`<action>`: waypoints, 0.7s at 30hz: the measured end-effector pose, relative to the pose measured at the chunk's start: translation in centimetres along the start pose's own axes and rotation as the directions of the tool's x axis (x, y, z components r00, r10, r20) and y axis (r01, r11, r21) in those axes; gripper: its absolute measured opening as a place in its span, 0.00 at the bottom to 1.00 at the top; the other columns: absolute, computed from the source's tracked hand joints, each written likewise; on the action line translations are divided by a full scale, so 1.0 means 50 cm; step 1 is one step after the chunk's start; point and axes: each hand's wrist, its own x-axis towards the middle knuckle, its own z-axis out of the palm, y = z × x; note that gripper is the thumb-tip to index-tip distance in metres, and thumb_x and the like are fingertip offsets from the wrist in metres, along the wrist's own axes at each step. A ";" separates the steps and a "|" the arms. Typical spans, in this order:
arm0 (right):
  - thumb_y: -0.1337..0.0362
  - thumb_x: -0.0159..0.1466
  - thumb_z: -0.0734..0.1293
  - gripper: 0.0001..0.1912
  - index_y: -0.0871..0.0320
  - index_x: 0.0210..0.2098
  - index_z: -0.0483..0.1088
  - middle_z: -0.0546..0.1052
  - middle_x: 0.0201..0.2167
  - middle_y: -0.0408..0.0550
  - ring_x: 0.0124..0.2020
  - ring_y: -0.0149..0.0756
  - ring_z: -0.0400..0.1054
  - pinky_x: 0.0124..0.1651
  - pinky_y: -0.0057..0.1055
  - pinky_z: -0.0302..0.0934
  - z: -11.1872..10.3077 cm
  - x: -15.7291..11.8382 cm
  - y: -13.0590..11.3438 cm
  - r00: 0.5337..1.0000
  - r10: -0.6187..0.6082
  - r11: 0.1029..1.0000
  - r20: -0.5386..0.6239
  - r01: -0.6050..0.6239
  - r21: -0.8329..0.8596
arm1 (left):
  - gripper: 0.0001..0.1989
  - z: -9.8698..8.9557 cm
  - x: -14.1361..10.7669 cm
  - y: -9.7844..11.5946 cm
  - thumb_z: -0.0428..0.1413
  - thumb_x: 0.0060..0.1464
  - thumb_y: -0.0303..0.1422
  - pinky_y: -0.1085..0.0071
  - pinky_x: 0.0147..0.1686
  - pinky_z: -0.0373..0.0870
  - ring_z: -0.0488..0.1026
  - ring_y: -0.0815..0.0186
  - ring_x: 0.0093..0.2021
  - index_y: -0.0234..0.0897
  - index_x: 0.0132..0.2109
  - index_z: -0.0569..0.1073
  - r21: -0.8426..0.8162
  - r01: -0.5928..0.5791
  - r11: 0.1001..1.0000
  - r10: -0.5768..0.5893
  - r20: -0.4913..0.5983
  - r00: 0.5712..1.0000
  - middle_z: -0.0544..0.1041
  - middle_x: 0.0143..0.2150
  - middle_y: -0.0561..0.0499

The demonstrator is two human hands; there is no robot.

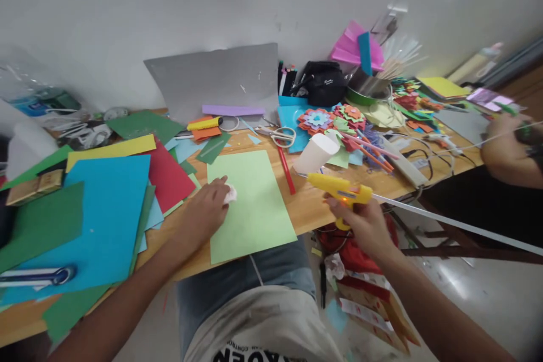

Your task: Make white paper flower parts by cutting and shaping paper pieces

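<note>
My right hand is closed round the grip of a yellow hot glue gun, held at the table's front edge. A long pale glue stick trails from its back end toward the right. The nozzle points left, close to a white paper cylinder. My left hand rests on the left side of a light green paper sheet. Its fingers are closed on a crumpled white tissue, partly hidden by them. Between the sheet and the cylinder lies a red stick.
Coloured paper, with a blue sheet on top, covers the table's left. Scissors and a yellow utility knife lie behind the green sheet. Layered paper flowers sit right of them. At far right is another person's hand.
</note>
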 end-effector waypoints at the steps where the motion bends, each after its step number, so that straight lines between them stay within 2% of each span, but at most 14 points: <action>1: 0.48 0.56 0.73 0.19 0.58 0.36 0.77 0.78 0.29 0.47 0.27 0.36 0.69 0.28 0.30 0.62 0.037 0.010 -0.020 0.995 0.029 1.000 0.096 -0.030 0.004 | 0.16 0.007 -0.004 0.006 0.50 0.56 0.23 0.51 0.62 0.64 0.67 0.49 0.64 0.35 0.50 0.73 0.059 -0.046 0.997 0.043 0.062 0.997 0.69 0.65 0.38; 2: 0.48 0.57 0.72 0.19 0.58 0.36 0.77 0.77 0.28 0.46 0.26 0.35 0.68 0.27 0.30 0.61 0.074 0.025 -0.035 0.982 0.058 0.998 0.182 -0.061 0.008 | 0.16 0.015 -0.008 0.010 0.50 0.56 0.22 0.49 0.62 0.63 0.65 0.48 0.65 0.34 0.50 0.73 0.102 -0.071 0.992 0.060 0.107 0.992 0.68 0.65 0.37; 4: 0.47 0.57 0.71 0.19 0.58 0.35 0.75 0.75 0.25 0.44 0.24 0.33 0.66 0.25 0.29 0.58 0.146 0.062 -0.050 0.965 0.071 0.996 0.253 -0.083 0.040 | 0.16 0.031 -0.013 0.017 0.49 0.57 0.22 0.48 0.62 0.62 0.65 0.47 0.65 0.33 0.51 0.72 0.151 -0.082 0.985 0.060 0.149 0.987 0.69 0.65 0.37; 6: 0.48 0.57 0.70 0.19 0.59 0.33 0.73 0.76 0.27 0.46 0.27 0.33 0.70 0.28 0.28 0.61 0.209 0.101 -0.049 0.940 0.068 0.989 0.334 -0.108 0.101 | 0.17 0.042 -0.018 0.025 0.49 0.59 0.24 0.47 0.62 0.62 0.65 0.47 0.65 0.32 0.54 0.71 0.180 -0.088 0.980 0.061 0.147 0.987 0.70 0.64 0.37; 8: 0.50 0.56 0.71 0.18 0.58 0.37 0.71 0.78 0.34 0.47 0.27 0.32 0.72 0.31 0.29 0.65 0.260 0.133 -0.041 0.919 0.052 0.969 0.391 -0.140 0.201 | 0.18 0.048 -0.022 0.038 0.48 0.61 0.27 0.47 0.62 0.60 0.64 0.46 0.64 0.30 0.57 0.70 0.217 -0.085 0.972 0.059 0.124 0.991 0.69 0.64 0.35; 10: 0.51 0.55 0.71 0.18 0.58 0.35 0.70 0.78 0.34 0.47 0.24 0.29 0.71 0.29 0.27 0.63 0.295 0.154 -0.034 0.903 0.053 0.968 0.425 -0.152 0.201 | 0.20 0.050 -0.025 0.057 0.48 0.63 0.29 0.48 0.63 0.59 0.64 0.45 0.64 0.28 0.59 0.69 0.246 -0.065 0.967 0.042 0.098 0.994 0.68 0.64 0.33; 15: 0.49 0.56 0.70 0.18 0.60 0.29 0.70 0.72 0.19 0.42 0.19 0.29 0.66 0.25 0.26 0.58 0.322 0.171 -0.010 0.867 0.105 0.991 0.487 -0.130 0.018 | 0.21 0.053 -0.025 0.108 0.49 0.63 0.36 0.49 0.60 0.60 0.63 0.45 0.64 0.30 0.59 0.68 0.225 -0.049 0.973 0.026 0.107 0.994 0.68 0.64 0.33; 21: 0.48 0.60 0.67 0.19 0.60 0.32 0.72 0.73 0.19 0.43 0.22 0.32 0.68 0.28 0.28 0.59 0.321 0.168 0.029 0.872 0.080 0.996 0.483 -0.048 -0.077 | 0.20 0.049 -0.018 0.113 0.50 0.62 0.38 0.49 0.56 0.62 0.65 0.46 0.60 0.33 0.57 0.70 0.209 -0.045 0.977 0.022 0.112 0.994 0.70 0.61 0.35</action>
